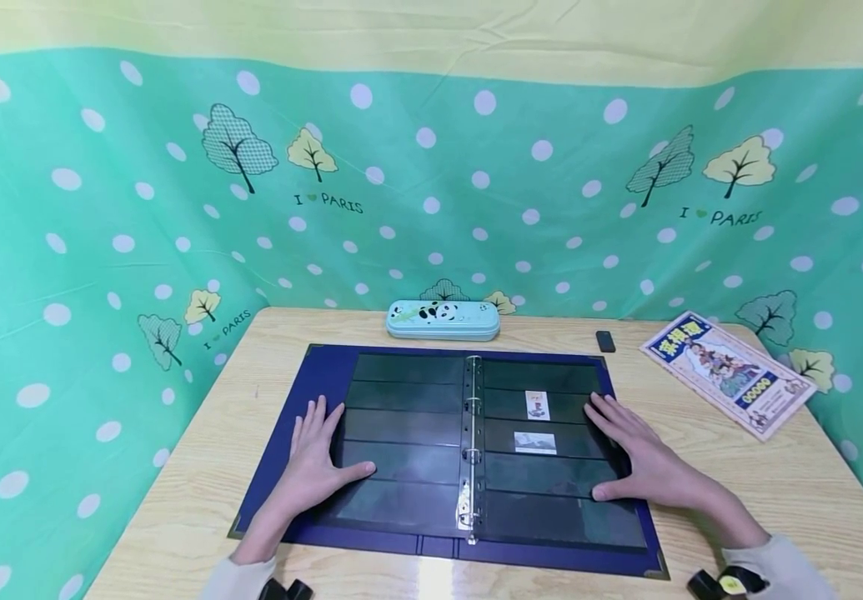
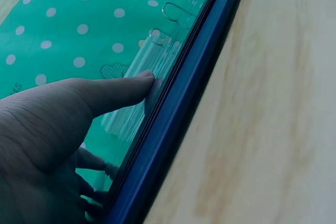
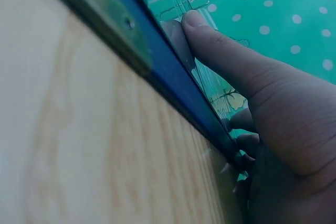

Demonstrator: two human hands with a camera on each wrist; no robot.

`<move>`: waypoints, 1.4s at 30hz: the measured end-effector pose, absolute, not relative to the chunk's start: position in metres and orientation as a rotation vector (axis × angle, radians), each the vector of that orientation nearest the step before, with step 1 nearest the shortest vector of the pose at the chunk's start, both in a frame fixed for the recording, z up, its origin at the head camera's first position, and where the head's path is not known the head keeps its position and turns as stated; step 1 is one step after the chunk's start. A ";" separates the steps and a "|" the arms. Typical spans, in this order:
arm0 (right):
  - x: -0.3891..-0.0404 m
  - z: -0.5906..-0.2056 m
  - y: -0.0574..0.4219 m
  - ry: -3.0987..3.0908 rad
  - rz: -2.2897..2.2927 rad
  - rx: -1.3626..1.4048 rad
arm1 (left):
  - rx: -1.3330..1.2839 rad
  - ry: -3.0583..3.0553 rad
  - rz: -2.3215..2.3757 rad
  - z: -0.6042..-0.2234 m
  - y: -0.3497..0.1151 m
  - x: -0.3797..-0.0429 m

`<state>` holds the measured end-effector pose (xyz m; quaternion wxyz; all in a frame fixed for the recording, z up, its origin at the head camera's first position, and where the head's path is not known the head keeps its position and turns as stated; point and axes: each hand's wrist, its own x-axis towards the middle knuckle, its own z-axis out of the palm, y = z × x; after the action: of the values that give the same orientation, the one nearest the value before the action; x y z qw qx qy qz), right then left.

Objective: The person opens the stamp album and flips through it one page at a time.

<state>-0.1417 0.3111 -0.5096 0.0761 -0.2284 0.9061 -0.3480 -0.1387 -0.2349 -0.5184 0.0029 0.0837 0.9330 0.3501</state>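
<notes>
A blue stamp album (image 1: 439,546) lies spread flat on the table, its black pocket pages joined by metal rings (image 1: 472,455) down the middle. Two small stamps sit in the right page: an upright one (image 1: 538,406) and, in the row below, a greyish sideways one (image 1: 534,442). My left hand (image 1: 316,458) rests on the left page with fingers spread; its thumb (image 2: 121,92) lies on the glossy sheet in the left wrist view. Over the right page's outer edge lies my right hand (image 1: 644,458), fingers extended, its thumb (image 3: 220,48) touching the page.
Behind the album stands a light-blue pencil case (image 1: 443,321) with pandas. A small black object (image 1: 605,341) lies near the album's far right corner. Farther right is a colourful printed booklet (image 1: 727,373). A green dotted cloth (image 1: 476,192) hangs behind the wooden table (image 1: 183,500).
</notes>
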 end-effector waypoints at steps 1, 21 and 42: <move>-0.142 -0.509 0.311 2.717 -1.043 -0.684 | 0.272 2.935 1.099 -0.521 -0.235 -0.139; -0.148 -0.487 0.309 2.760 -0.991 -0.636 | 0.302 2.943 1.065 -0.532 -0.238 -0.144; -0.206 -0.497 0.320 2.949 -0.915 -0.434 | 0.324 2.949 1.117 -0.525 -0.235 -0.140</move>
<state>-0.2060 0.3195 -0.4972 0.0119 -0.1392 0.9458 -0.2933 -0.1396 -0.2355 -0.5248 -0.0140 0.1021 0.9302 0.3523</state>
